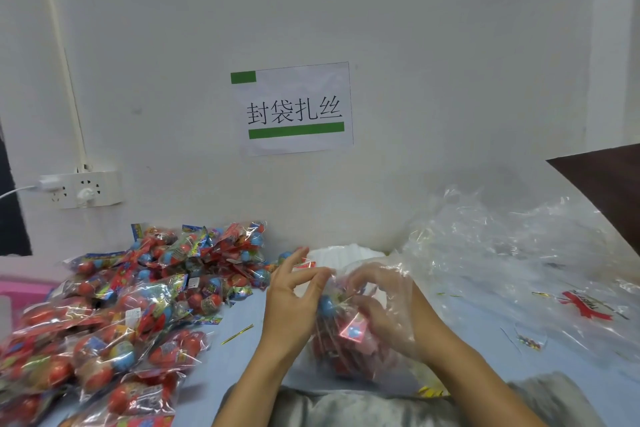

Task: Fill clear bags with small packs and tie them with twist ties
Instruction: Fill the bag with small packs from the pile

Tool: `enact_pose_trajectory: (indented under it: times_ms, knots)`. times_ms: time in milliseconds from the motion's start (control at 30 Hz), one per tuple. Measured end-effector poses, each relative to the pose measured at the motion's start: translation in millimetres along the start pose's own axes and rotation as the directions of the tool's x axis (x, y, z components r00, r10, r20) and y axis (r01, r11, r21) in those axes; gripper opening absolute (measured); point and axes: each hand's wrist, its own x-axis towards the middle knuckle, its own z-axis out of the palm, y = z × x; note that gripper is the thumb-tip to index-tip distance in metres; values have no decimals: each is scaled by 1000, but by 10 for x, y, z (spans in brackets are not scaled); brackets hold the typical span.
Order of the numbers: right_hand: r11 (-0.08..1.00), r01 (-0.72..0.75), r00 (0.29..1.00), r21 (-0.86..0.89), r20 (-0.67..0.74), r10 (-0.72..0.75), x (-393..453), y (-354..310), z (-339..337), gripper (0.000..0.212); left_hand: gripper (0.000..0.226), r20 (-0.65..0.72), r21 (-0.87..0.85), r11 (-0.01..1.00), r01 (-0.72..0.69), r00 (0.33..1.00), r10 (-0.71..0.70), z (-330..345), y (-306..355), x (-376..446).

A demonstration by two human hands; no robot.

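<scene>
A clear bag (341,350) stuffed with red and blue small packs stands in front of me on the light blue table (228,357). My left hand (294,302) pinches the bag's gathered neck between thumb and forefinger, the other fingers spread upward. My right hand (381,309), in a thin clear plastic glove, curls round the same neck from the right. A gold twist tie (237,334) lies loose on the table left of my left hand. Whether a tie is on the neck is hidden by my fingers.
A big heap of filled, tied bags (114,315) covers the table's left side. Crumpled empty clear bags (512,270) pile up at the right, with a few loose ties. A white roll (343,255) sits behind my hands. A wall socket (83,189) hangs at the left.
</scene>
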Motion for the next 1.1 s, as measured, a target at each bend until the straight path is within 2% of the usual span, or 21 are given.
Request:
enact_pose_trajectory:
  times_ms: [67,133,167,267,333,467,533,600,633,667,733,800,833,867,900,933,967,1000,1033,1100]
  knots:
    - [1000,14,1000,21,3,-14,-6,-8,21,35,17,-34,17,1000,8,999,-8,18,55,-22]
    - [998,-10,999,63,43,8,-6,-45,11,26,12,-48,69,997,-19,999,22,7,70,-36]
    - [995,-33,998,99,60,27,-7,-64,-10,21,10,-31,77,996,-47,998,50,-6,71,-42]
    - [982,-62,993,177,113,43,-4,-66,-82,23,26,110,73,990,-124,987,116,-17,70,-71]
    - [986,-66,992,152,116,49,4,-92,-110,28,19,127,162,976,-149,983,129,25,44,-75]
    - [938,-291,950,188,175,259,71,-104,-202,40,7,-28,122,991,-51,998,54,26,-92,-25]
    - [925,-314,941,213,202,273,86,-122,-286,39,11,-91,99,995,-6,996,15,-20,-137,9]
    - [893,-301,949,335,200,245,95,-171,-342,35,16,-136,79,996,37,990,-26,-48,-172,29]
    - [843,-287,957,456,171,234,105,-199,-358,31,17,-159,78,995,58,986,-45,-53,-191,38]
    - [745,-277,960,607,145,239,114,-238,-383,26,20,-183,80,994,76,981,-60,-59,-210,44]
    - [420,-240,957,875,140,254,140,-291,-480,23,19,-235,78,990,118,967,-97,-75,-235,56]
    - [117,-168,946,979,127,297,156,-269,-617,24,17,-284,74,983,169,948,-142,-97,-252,64]
    - [53,-135,922,989,105,374,170,-224,-673,23,18,-312,78,976,202,935,-168,-108,-263,65]
    - [78,-135,876,988,82,476,177,-172,-699,22,19,-338,94,966,242,920,-198,-121,-267,61]
    - [183,-196,809,963,53,586,173,-98,-687,22,19,-360,121,953,279,907,-219,-135,-262,58]
    - [338,-322,741,885,13,672,156,-36,-642,22,18,-373,138,944,300,899,-231,-147,-253,55]
    - [491,-465,702,736,-31,712,126,35,-584,23,15,-380,135,944,301,896,-231,-152,-245,56]
    - [596,-567,708,569,-34,705,90,88,-524,24,10,-373,107,954,281,900,-224,-156,-229,51]
    - [661,-618,741,425,33,671,60,117,-457,25,10,-353,73,966,250,912,-209,-158,-201,47]
    - [729,-637,767,250,302,567,0,90,-349,25,36,-283,11,984,177,945,-167,-161,-166,44]
